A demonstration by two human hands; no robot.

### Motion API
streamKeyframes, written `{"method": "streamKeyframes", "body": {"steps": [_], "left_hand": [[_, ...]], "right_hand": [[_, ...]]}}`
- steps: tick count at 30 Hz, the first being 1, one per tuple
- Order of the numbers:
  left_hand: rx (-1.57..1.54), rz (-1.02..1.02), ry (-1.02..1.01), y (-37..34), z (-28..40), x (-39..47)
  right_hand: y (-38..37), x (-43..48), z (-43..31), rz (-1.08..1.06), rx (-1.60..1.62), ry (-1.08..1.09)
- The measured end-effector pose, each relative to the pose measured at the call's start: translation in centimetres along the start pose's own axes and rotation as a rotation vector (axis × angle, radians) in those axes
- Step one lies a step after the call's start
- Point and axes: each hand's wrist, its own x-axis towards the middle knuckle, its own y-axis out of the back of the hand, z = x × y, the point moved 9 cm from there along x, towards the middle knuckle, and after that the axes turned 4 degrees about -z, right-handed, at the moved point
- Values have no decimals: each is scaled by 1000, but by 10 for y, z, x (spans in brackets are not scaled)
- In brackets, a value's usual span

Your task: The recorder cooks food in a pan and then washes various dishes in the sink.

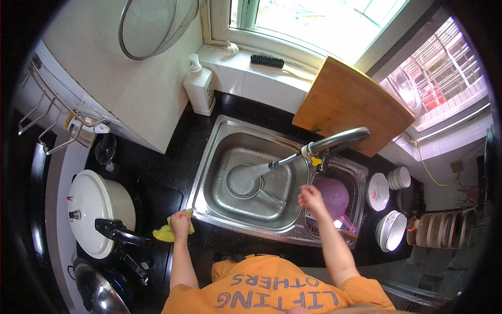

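My left hand (180, 223) is closed around a yellow cloth (164, 234) on the black counter at the sink's front left corner. My right hand (311, 199), its fingers loosely bent and nothing visible in them, hovers over the divider between the two basins. Water runs from the faucet (288, 159) into a round metal vessel with a straight handle (244, 182) in the large steel basin (227, 155). In the smaller basin, a purple plastic ladle or scoop (333, 196) rests over a dark rack, partly hidden by my right hand and forearm.
A white pressure cooker (92, 214) stands left, its black handle reaching toward my left hand. A pump bottle (200, 88) and a wooden cutting board (349, 104) stand behind the sink. Bowls (392, 231) are at the right. A mesh strainer (153, 27) hangs upper left.
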Motion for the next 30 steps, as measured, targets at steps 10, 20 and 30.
{"method": "streamKeyframes", "body": {"steps": [10,20,30], "left_hand": [[-19,-45,34,-4,-7,4],[-19,-24,55,-2,-4,2],[7,-10,47,0,-5,2]], "right_hand": [[32,13,-62,-45,-71,16],[26,7,-65,-30,52,28],[15,-5,-69,-98,342,6]]}}
